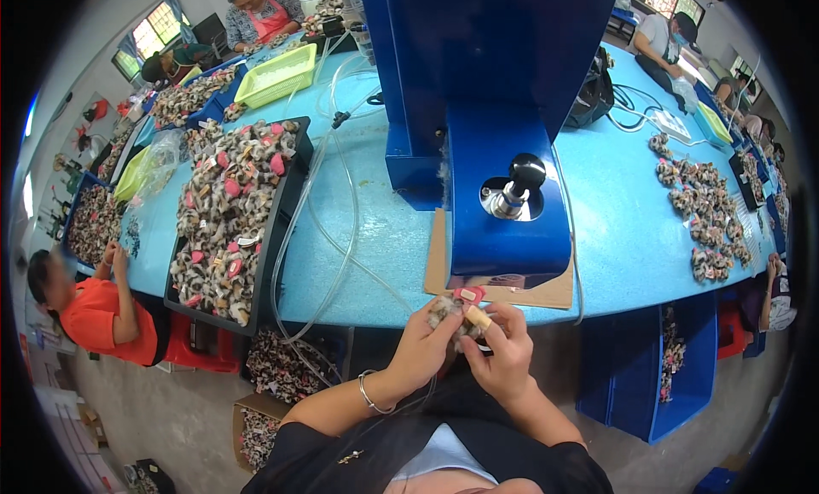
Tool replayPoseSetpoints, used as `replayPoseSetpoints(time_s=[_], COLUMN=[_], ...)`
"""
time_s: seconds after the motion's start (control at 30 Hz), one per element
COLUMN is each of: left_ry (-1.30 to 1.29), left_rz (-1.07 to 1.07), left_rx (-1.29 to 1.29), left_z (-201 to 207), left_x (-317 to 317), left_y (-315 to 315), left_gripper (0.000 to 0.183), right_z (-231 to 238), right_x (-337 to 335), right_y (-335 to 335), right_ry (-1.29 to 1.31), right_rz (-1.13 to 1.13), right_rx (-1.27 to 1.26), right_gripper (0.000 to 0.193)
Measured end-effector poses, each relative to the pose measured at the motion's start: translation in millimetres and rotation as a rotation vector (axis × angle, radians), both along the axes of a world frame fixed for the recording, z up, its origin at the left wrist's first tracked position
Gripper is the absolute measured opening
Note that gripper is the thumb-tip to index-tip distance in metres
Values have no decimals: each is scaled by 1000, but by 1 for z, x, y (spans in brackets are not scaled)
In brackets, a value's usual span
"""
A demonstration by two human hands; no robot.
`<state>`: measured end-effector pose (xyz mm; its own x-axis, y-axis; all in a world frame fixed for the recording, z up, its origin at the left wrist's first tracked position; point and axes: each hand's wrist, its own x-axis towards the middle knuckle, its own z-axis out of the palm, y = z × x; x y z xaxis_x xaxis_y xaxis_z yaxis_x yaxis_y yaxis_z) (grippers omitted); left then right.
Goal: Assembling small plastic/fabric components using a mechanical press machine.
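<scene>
Furry toy is sm., fluffy, mixed gray/brown/whitish, w/ a bright pink piece on top bearing a pale patch; it's up in both hands at the near edge of the blue table, just in front of the blue machine w/ its black knob. L hand has fingers curled round the toy's L side; R hand pinches it from the R, thumb + fingers close tog., tan wrap on one finger. Containers: black tray on table, L of machine, is heaped w/ similar furry pcs, lots w/ pink bits. Behind it, yellow-green basket w/ whitish stuff, too sm. to ID. Blue bin under table at R has furry pcs along one side; cardboard box on floor at lower L is full of them too. Hard to see: fingers cover most of the toy, so its underside + full shape are hidden; can't tell if the pink piece touches the machine. Box is partly blocked by the person's sleeve; far-off piles at R are tiny + cut off by the dark lens rim.
</scene>
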<state>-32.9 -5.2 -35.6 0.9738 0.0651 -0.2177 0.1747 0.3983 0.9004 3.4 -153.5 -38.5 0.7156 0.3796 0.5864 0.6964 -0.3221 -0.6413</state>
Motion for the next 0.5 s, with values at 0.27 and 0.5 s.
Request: replayPoseSetpoints(time_s=[0.27, 0.5], left_ry=[33, -26], left_rz=[27, 147], left_rx=[-300, -110], left_z=[7, 20], left_x=[7, 19], left_y=[4, 9], left_gripper=[24, 16], right_z=[-2, 8], right_x=[8, 13], right_y=[1, 13], right_ry=[-1, -59], right_rz=[-141, -221], right_rx=[17, 79], right_gripper=[32, 27])
